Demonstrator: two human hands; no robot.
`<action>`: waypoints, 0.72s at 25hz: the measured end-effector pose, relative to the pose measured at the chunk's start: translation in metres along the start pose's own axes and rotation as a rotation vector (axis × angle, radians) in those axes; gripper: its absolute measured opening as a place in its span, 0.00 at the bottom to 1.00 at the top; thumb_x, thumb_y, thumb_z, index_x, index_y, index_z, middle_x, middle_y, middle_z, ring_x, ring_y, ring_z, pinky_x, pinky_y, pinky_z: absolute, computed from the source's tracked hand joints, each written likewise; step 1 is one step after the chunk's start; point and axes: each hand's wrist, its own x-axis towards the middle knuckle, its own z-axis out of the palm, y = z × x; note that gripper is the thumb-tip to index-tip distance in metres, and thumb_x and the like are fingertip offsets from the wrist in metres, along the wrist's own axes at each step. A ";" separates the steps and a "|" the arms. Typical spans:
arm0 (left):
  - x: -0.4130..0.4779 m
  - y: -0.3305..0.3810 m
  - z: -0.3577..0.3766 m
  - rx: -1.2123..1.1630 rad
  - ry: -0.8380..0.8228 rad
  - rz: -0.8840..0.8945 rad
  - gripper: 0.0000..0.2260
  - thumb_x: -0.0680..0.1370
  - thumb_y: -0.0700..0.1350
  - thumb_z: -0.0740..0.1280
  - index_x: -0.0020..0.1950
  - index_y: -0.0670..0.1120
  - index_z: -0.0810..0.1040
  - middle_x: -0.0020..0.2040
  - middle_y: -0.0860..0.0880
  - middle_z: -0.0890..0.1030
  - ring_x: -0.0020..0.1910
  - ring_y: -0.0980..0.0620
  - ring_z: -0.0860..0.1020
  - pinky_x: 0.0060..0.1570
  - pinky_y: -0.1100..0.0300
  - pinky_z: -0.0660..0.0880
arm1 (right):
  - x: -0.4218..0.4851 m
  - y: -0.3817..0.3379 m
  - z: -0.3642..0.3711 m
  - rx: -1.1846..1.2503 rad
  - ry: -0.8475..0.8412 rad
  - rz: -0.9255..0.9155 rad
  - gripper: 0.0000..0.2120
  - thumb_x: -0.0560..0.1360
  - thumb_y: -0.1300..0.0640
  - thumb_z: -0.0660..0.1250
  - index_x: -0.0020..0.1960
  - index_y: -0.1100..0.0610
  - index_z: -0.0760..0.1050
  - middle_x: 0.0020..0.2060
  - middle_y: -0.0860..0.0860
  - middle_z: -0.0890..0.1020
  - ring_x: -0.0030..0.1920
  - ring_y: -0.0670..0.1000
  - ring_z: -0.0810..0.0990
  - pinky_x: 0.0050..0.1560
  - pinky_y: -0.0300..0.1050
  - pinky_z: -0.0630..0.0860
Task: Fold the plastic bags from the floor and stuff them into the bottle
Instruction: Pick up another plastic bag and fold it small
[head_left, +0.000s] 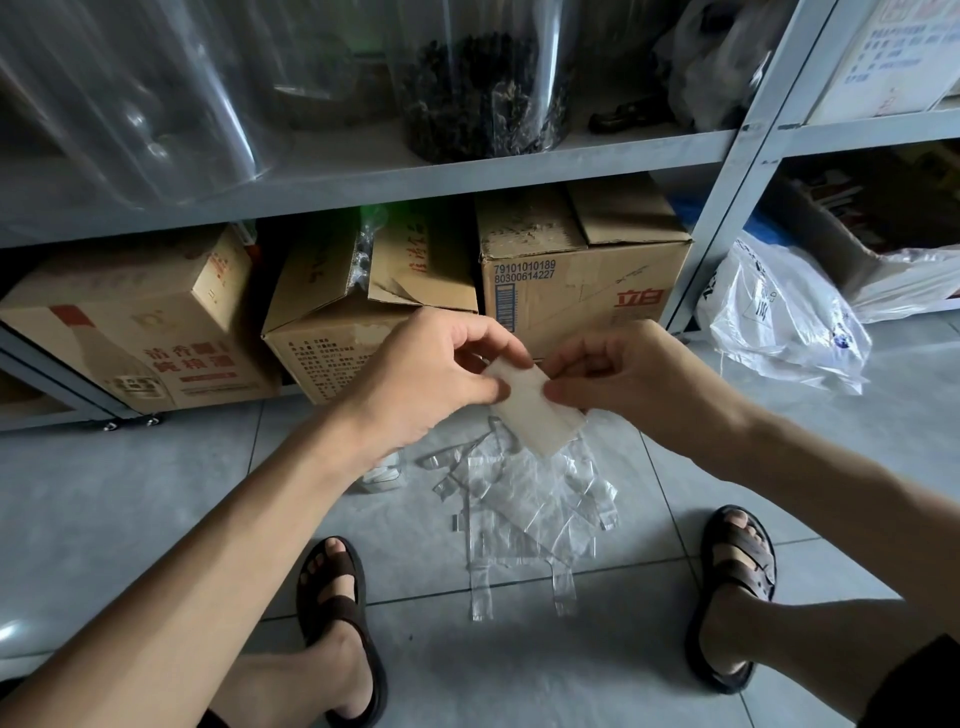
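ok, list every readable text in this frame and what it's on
"79101010189": right cardboard box, front, top left.
"80300614227": same box, the line below.
"立白": same box, large red characters.
Left cardboard box: red and white Chinese print, too blurred to read.
Middle cardboard box: flap characters and small print, unreadable.
White plastic bag and top-right carton: print too blurred.

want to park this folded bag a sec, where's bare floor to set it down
Bare tile lies left of the left sandal, in front of the cardboard boxes. More lies between the two sandals, nearer you than the clear bag pile. Crowded: that pile, and the white bags by the shelf post.
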 end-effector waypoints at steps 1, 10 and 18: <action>0.000 0.000 0.000 -0.029 0.011 -0.004 0.18 0.69 0.29 0.74 0.49 0.51 0.85 0.46 0.47 0.86 0.49 0.42 0.83 0.58 0.40 0.78 | 0.000 0.000 0.001 0.003 0.003 0.012 0.05 0.72 0.65 0.75 0.47 0.58 0.84 0.40 0.56 0.86 0.38 0.49 0.82 0.42 0.39 0.78; -0.001 0.001 0.012 -0.264 0.050 -0.187 0.14 0.71 0.42 0.78 0.54 0.48 0.81 0.41 0.53 0.85 0.46 0.54 0.84 0.52 0.59 0.77 | 0.000 -0.005 0.003 0.244 0.042 0.069 0.04 0.72 0.69 0.72 0.47 0.66 0.81 0.41 0.62 0.84 0.38 0.52 0.81 0.41 0.39 0.80; 0.000 -0.001 0.015 -0.369 0.067 -0.190 0.08 0.72 0.36 0.75 0.49 0.40 0.84 0.45 0.44 0.87 0.45 0.49 0.85 0.42 0.61 0.80 | -0.002 -0.008 0.001 0.437 0.005 0.120 0.05 0.70 0.67 0.72 0.44 0.60 0.79 0.41 0.59 0.81 0.41 0.54 0.80 0.43 0.42 0.82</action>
